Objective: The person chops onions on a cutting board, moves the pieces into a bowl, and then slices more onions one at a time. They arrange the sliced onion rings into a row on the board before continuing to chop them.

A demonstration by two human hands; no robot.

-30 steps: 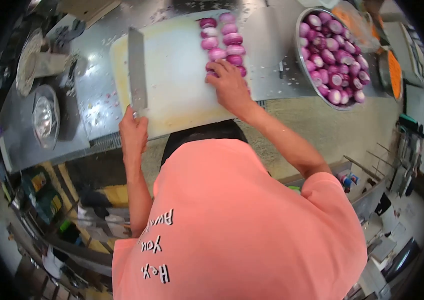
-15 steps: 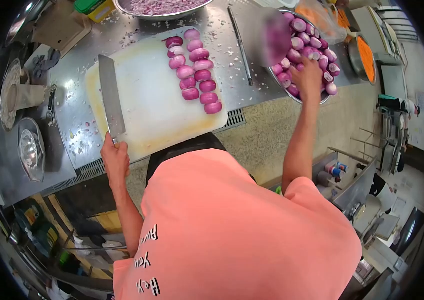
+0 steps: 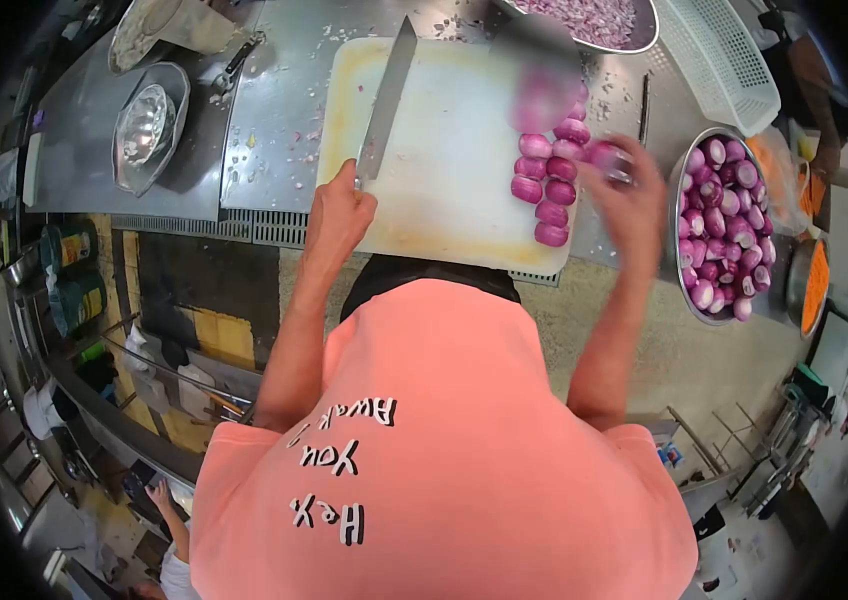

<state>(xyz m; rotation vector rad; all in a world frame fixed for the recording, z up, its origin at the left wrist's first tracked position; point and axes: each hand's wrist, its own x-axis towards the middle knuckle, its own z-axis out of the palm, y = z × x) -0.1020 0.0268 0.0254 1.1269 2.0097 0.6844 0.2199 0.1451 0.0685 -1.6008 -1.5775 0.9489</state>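
Observation:
My left hand (image 3: 342, 214) is closed round the handle of a large knife (image 3: 390, 100), whose broad blade lies over the left part of a white cutting board (image 3: 444, 170). Peeled red onions (image 3: 550, 214) stand in two rows along the board's right side; a blurred patch covers their far end. Just right of these rows, my right hand (image 3: 634, 200) grips a peeled red onion (image 3: 604, 155), partly smeared by motion. Farther right sits a metal bowl (image 3: 682, 270) full of peeled red onions.
A pan of chopped onion (image 3: 604, 22) stands behind the board, beside a white perforated basket (image 3: 719, 65). A bowl of shredded orange food (image 3: 816, 285) is at far right. On the left are a metal dish (image 3: 151, 125) and a dark-handled tool (image 3: 241, 58). Another person's arm (image 3: 172, 515) shows lower left.
My right hand has come out of the onion bowl and moved left to the board with an onion. The view has turned rightward. My left hand still holds the knife.

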